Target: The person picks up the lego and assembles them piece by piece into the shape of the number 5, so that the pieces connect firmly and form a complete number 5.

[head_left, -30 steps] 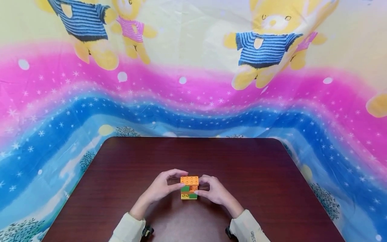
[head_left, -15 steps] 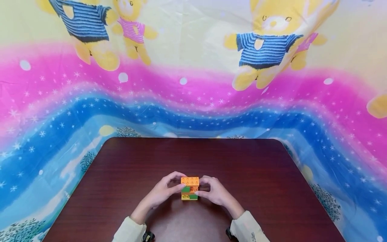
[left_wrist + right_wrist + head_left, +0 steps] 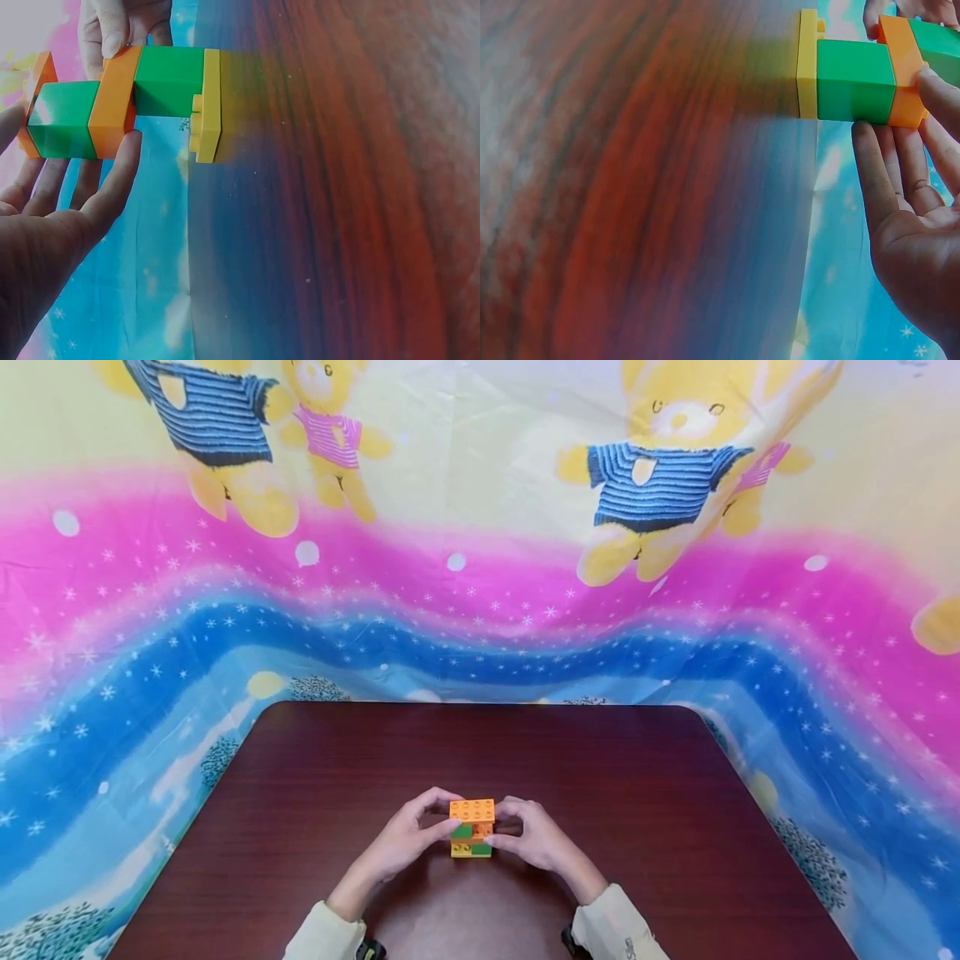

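Note:
A tower of large toy building bricks stands upright on the table. Its yellow plate (image 3: pixel 211 112) is at the bottom, then a lower green brick (image 3: pixel 855 80), a middle orange brick (image 3: pixel 904 75), an upper green brick (image 3: pixel 66 120) and a top orange brick (image 3: pixel 472 810). The green bricks are offset to opposite sides. My left hand (image 3: pixel 401 833) holds the upper part from the left, thumb in front and fingers toward the back. From the right, my right hand (image 3: pixel 536 835) holds the tower with its thumb at the middle orange brick. Some fingertips are hidden behind the bricks.
The dark reddish-brown table (image 3: pixel 300 777) has rounded far corners. Behind it and at both sides hangs a curtain (image 3: pixel 480 593) printed with bears and snowflakes. Light sleeves (image 3: pixel 326 933) and dark straps show at my wrists.
Both hands keep their hold on the tower, which stays in place on the table. The head view has shifted very slightly.

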`<state>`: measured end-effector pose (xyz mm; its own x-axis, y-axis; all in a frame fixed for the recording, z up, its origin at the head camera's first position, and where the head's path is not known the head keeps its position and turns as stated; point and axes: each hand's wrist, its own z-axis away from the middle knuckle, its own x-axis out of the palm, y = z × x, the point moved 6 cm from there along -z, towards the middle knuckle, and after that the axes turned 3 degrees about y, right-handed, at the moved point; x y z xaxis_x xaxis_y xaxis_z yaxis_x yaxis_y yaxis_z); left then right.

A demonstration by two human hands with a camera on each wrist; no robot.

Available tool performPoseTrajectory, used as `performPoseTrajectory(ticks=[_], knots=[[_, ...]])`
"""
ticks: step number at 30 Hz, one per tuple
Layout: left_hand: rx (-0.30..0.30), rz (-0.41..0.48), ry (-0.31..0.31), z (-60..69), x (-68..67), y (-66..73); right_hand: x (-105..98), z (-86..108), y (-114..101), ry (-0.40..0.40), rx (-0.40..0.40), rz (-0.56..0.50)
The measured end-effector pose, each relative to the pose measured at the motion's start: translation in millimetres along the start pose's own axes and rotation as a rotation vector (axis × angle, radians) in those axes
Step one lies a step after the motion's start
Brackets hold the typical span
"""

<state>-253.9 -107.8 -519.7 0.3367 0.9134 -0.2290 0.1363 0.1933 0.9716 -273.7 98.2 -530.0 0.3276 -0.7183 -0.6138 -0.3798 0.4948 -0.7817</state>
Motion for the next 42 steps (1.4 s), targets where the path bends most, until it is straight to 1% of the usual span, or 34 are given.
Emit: performPoseTrajectory(ticks=[7,14,16,23,29,36,42], knots=[[0.024,-0.037,0.023,-0.4,-0.1,1.4,0,0.0,-1,-0.006,-0.001,-0.015],[0.095,-0.070,0.050,0.4,0.3,4.9,0,-0.6,-2,-0.004,-0.008,-0.019],[0.106,-0.077,0.062,0.5,0.1,6.3,0,-0.8,-2,-0.003,-0.012,-0.009],[0.094,-0.076,0.091,0.9,0.1,8.9,-1,-1.4,-1,-0.001,-0.010,0.018],[0.083,-0.069,0.080,1.0,2.9,7.6,0,0.8,1,-0.014,0.003,0.007],[0.093,-0.063,0.090,0.2,3.2,10.3,-2,-0.7,1,-0.006,-0.019,-0.008],[0.077,-0.059,0.086,0.7,3.0,9.0,0,-1.1,2,-0.007,-0.007,-0.007]])
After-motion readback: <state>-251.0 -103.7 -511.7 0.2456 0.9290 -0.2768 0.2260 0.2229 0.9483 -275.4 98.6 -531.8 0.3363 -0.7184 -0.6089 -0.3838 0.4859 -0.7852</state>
